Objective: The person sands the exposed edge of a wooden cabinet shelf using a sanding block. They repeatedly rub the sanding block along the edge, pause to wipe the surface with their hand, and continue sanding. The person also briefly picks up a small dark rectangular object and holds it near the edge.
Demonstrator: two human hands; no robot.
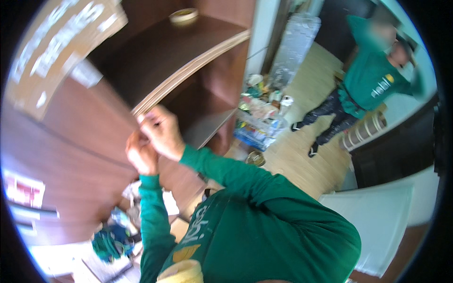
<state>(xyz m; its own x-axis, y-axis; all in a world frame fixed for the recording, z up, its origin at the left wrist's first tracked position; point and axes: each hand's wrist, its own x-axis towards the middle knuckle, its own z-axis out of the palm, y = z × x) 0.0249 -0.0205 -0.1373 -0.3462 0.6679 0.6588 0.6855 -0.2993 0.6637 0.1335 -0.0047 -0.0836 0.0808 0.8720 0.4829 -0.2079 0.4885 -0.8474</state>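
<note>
Shelf edge [188, 70], pale and layered, runs from the upper right down to the two hands, which meet at its lower end near the middle of the view. Left of it a cardboard box [56, 52] sits against the brown cabinet [71, 141], and low at the left lies a heap of blue-green cloth [111, 243]. Left hand [140, 154] is curled nearly closed just under the edge's end; blur hides whether it grips anything. Right hand [161, 129] sits just above and beside it, fingers bent and pinched at the edge's tip, touching it; a small pale bit shows at the fingertips, too blurred to identify. A tape roll [183, 15] rests on top of the shelf. Further right, clutter [259, 113] covers the floor, and another person [368, 85] in green stands well apart.
</note>
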